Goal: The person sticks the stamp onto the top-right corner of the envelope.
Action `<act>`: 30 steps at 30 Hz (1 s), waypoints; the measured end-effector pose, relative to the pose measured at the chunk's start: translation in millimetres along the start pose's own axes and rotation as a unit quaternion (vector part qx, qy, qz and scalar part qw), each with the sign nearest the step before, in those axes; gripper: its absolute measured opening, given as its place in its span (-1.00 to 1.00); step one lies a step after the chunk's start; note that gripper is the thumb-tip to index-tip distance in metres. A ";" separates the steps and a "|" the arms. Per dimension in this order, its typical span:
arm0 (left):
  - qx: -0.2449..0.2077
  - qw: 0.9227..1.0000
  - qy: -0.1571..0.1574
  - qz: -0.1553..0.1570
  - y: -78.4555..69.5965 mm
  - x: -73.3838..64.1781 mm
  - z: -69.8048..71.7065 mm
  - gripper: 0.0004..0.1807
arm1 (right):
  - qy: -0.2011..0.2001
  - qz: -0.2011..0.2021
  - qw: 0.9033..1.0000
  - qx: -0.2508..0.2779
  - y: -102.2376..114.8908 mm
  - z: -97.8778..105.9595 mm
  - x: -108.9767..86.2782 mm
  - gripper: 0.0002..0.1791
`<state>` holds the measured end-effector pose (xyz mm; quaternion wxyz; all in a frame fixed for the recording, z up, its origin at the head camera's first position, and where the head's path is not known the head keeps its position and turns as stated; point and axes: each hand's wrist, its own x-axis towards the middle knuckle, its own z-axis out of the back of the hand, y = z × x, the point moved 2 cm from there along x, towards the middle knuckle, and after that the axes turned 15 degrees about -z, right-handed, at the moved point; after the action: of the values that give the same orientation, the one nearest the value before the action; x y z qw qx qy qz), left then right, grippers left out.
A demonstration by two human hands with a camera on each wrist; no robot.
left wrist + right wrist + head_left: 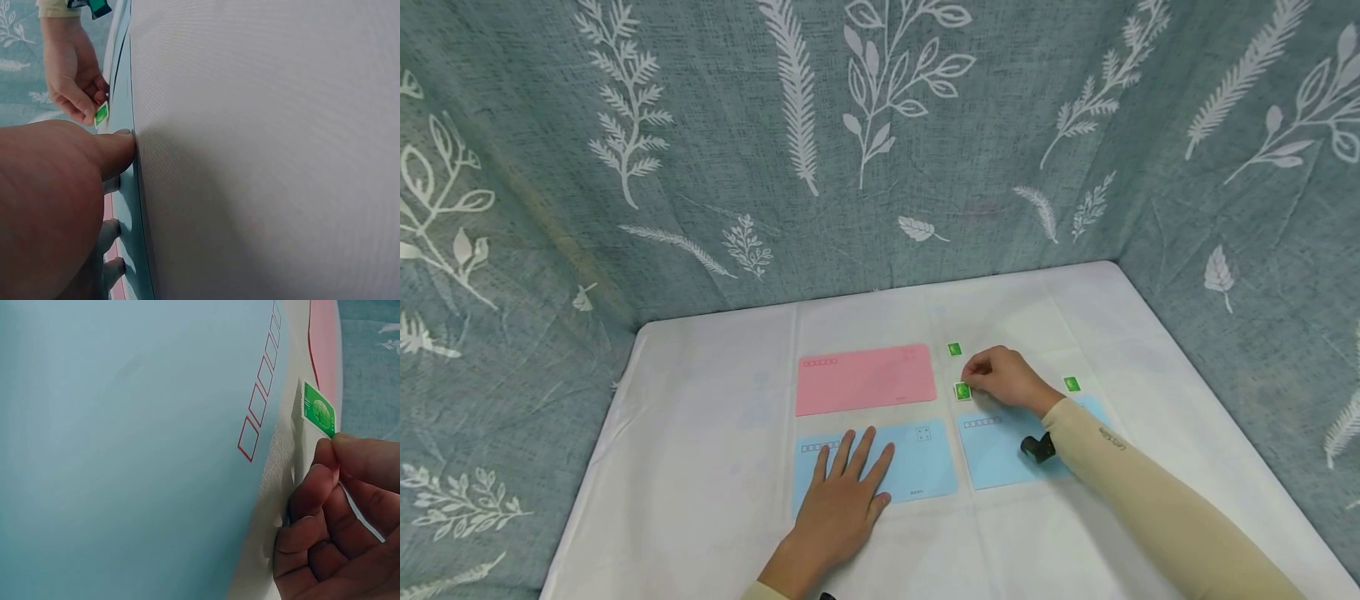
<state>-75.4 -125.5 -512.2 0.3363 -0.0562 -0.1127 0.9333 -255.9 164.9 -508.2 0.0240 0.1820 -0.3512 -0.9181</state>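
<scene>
Near six o'clock in the head view, the left hand (842, 508) lay flat, fingers spread apart, on the left blue envelope (921, 475), apparently steadying it. From that hand, a pink envelope (865, 383) lay at twelve o'clock, and a green stamp (962, 391) between one and two, its corner clamped by the right hand (1006, 379). A light edge grip seemed best for avoiding creases. The right blue envelope (1000, 462) lay between four and five o'clock from the stamp.

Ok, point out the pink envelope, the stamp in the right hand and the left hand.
Pink envelope (866, 381): head view, middle of its face.
Pinched stamp (320, 411): right wrist view, its green printed front.
Left hand (840, 507): head view, back of the hand.
</scene>
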 end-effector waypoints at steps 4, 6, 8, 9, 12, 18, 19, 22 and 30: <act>0.000 1.000 -0.001 -0.002 1.2 -0.1 -1.4 -0.33 | 0.003 -0.005 1.000 0.006 0.2 -0.4 1.1 -0.88; 0.001 1.000 -0.001 -0.002 1.6 -0.2 -1.4 -0.33 | 0.004 -0.005 1.000 0.010 1.4 -0.6 0.5 -0.88; 0.002 1.000 -0.001 -0.002 1.3 -0.1 -0.5 -0.33 | 0.005 -0.001 1.000 0.012 3.5 -0.5 -0.9 -0.88; 0.003 1.000 -0.002 -0.002 1.0 0.1 0.2 -0.33 | 0.006 0.002 1.000 0.014 4.5 -0.4 -1.5 -0.87; 0.005 1.000 -0.003 -0.002 0.0 0.9 2.3 -0.33 | 0.009 0.010 1.000 0.016 7.4 -0.8 -3.8 -0.87; 0.010 1.000 -0.003 0.000 -1.1 2.4 4.5 -0.34 | 0.010 0.017 1.000 0.022 11.9 -3.9 -6.4 -0.88; 0.010 1.000 -0.002 0.000 -1.1 2.4 4.7 -0.34 | 0.010 0.020 0.999 0.022 12.8 -4.5 -6.8 -0.88; 0.013 1.000 -0.002 -0.001 -0.9 2.9 4.5 -0.34 | 0.012 0.028 0.999 0.025 15.0 -6.8 -8.0 -0.87; 0.031 0.999 -0.002 -0.017 0.8 3.3 1.5 -0.33 | 0.019 0.039 0.998 0.042 22.4 -10.6 -16.6 -0.86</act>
<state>-78.7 -124.2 -511.1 0.3536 -0.0424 -0.0857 0.9305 -238.5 144.2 -495.6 0.0590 0.1863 -0.3954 -0.8975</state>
